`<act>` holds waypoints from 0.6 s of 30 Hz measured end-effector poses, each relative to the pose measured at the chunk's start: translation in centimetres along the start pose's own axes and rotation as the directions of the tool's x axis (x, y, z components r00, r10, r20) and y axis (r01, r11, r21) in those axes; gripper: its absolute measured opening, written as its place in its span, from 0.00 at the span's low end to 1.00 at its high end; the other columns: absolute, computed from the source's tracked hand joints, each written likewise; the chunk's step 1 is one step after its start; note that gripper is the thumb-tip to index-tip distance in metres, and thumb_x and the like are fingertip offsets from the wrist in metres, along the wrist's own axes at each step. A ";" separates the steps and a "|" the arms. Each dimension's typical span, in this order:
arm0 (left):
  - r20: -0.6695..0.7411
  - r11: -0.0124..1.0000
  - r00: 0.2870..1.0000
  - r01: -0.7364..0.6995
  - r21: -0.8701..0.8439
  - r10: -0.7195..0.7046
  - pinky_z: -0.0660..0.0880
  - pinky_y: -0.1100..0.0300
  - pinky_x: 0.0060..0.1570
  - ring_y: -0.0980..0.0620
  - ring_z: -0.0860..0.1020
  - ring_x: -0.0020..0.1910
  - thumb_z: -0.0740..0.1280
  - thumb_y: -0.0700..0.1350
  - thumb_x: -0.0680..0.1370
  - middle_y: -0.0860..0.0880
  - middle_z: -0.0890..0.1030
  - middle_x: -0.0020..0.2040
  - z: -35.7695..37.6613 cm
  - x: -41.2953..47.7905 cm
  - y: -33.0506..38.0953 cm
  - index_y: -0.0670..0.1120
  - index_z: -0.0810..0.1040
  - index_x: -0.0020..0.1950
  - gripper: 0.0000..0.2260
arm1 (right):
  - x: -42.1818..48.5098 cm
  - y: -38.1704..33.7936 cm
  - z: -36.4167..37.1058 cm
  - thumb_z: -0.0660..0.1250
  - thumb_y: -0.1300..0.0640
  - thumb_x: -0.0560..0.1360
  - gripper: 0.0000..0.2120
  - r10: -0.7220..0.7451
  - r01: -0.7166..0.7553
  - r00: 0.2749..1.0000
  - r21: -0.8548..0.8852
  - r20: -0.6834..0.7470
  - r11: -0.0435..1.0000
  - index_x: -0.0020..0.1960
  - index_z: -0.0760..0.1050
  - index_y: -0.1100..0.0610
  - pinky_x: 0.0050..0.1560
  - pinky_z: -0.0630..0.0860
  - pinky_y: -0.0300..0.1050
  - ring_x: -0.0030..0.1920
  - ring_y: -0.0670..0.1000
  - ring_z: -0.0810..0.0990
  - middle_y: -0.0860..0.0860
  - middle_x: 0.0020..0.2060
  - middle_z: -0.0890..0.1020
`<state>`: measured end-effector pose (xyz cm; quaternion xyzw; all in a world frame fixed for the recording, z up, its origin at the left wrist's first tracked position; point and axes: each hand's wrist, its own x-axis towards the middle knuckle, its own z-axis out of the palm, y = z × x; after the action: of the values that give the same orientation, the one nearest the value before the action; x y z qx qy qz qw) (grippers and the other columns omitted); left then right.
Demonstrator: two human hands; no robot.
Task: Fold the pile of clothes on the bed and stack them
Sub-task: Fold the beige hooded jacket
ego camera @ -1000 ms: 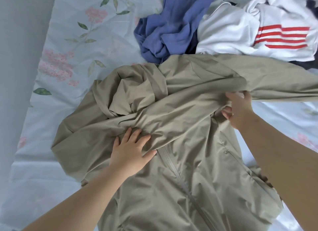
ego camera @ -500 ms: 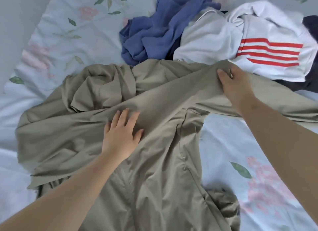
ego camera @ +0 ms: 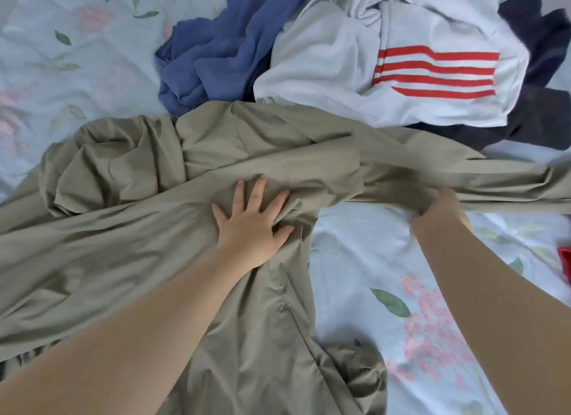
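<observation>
A khaki zip jacket (ego camera: 148,235) lies spread across the bed, its hood bunched at the upper left and one sleeve stretched out to the right. My left hand (ego camera: 251,223) presses flat with spread fingers on the jacket's chest. My right hand (ego camera: 438,210) grips the lower edge of the stretched sleeve, fingers curled under the cloth. Behind the jacket lies the pile: a crumpled blue garment (ego camera: 222,50), a white garment with red stripes (ego camera: 355,74) and a dark garment (ego camera: 543,118) partly under the white one.
The bed carries a pale blue floral sheet (ego camera: 386,260), bare to the right of the jacket's body and at the upper left. A small red thing (ego camera: 565,260) shows at the right edge.
My right hand has moved down and to the right along the sleeve and now grips its lower edge. My left hand stays pressed on the jacket's chest.
</observation>
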<state>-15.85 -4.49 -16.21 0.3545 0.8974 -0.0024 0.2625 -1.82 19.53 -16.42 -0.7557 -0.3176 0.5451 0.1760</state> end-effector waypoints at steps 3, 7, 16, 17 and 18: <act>0.041 0.999 0.999 0.002 0.052 -0.004 0.44 0.32 0.68 0.46 0.34 0.75 0.51 0.66 0.77 0.56 0.33 0.76 0.3 0.3 -0.3 0.66 0.44 0.74 0.28 | -0.4 -2.0 -0.1 0.71 0.48 0.67 0.15 0.122 -0.113 0.992 0.435 0.007 0.894 0.51 0.72 0.49 0.34 0.73 0.35 0.40 0.47 0.75 0.44 0.43 0.76; 0.091 1.000 0.996 -0.014 0.006 0.014 0.42 0.34 0.70 0.48 0.33 0.75 0.51 0.67 0.76 0.57 0.33 0.75 -0.5 0.3 -0.7 0.66 0.45 0.74 0.29 | -0.4 -3.1 -0.9 0.69 0.58 0.70 0.15 0.031 -0.073 0.995 0.507 0.091 0.859 0.56 0.72 0.49 0.27 0.70 0.31 0.31 0.45 0.72 0.44 0.40 0.74; 0.113 -0.135 0.972 0.086 -0.987 -0.207 0.60 0.51 0.67 0.51 0.68 0.69 0.48 0.62 0.80 0.51 0.70 0.70 -5.9 -3.4 -4.5 0.58 0.57 0.75 0.24 | -16.7 -3.0 2.6 0.58 0.69 0.69 0.29 -0.775 0.798 0.285 0.309 0.564 0.518 0.68 0.67 0.55 0.38 0.71 0.35 0.38 0.45 0.71 0.44 0.40 0.75; 0.119 -0.386 0.965 0.019 -0.922 -0.235 0.64 0.46 0.66 0.48 0.73 0.65 0.48 0.64 0.79 0.49 0.75 0.66 -6.5 -4.4 -5.8 0.57 0.60 0.74 0.25 | -18.4 -1.3 3.6 0.58 0.68 0.69 0.29 -0.763 0.933 0.077 0.223 0.642 0.282 0.69 0.69 0.56 0.39 0.72 0.37 0.37 0.48 0.74 0.44 0.40 0.78; 0.115 -0.571 0.957 -0.059 -0.819 -0.264 0.68 0.44 0.62 0.46 0.77 0.60 0.48 0.66 0.78 0.47 0.78 0.62 -6.8 -5.5 -7.4 0.56 0.64 0.73 0.27 | -19.7 0.8 4.5 0.58 0.65 0.68 0.28 -0.682 0.977 -0.163 0.211 0.713 -0.012 0.67 0.72 0.55 0.39 0.72 0.39 0.38 0.52 0.77 0.46 0.40 0.80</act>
<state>-20.42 -12.19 -9.07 -0.1711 0.4739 0.7906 0.3479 -9.84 5.40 -4.43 -0.0943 -0.8841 0.4085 0.2065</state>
